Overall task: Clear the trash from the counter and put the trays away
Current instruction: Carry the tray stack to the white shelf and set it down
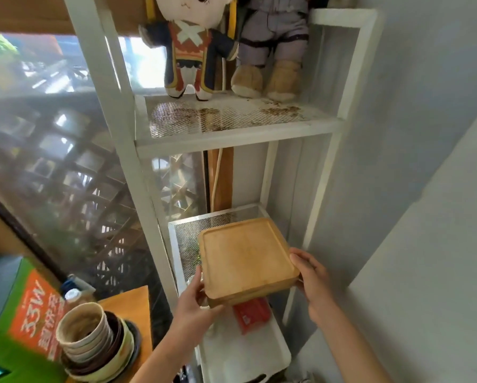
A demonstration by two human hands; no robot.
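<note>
A stack of square wooden trays [245, 258] is held level over the middle mesh shelf [187, 230] of a white metal rack [138, 150]. My left hand [194, 302] grips the stack's near left corner, thumb on top. At the near right corner, my right hand [313, 280] holds the edge with fingers curled over the rim. The far part of the stack reaches in above the shelf; whether it rests on the mesh I cannot tell.
A white plastic tray [248, 352] with a red packet [252, 315] sits below the stack. Two plush dolls [198, 48] stand on the upper shelf. Stacked dirty bowls [93, 341] sit on a wooden counter [133, 305] at lower left beside a green box [24, 313]. A grey wall [411, 161] is on the right.
</note>
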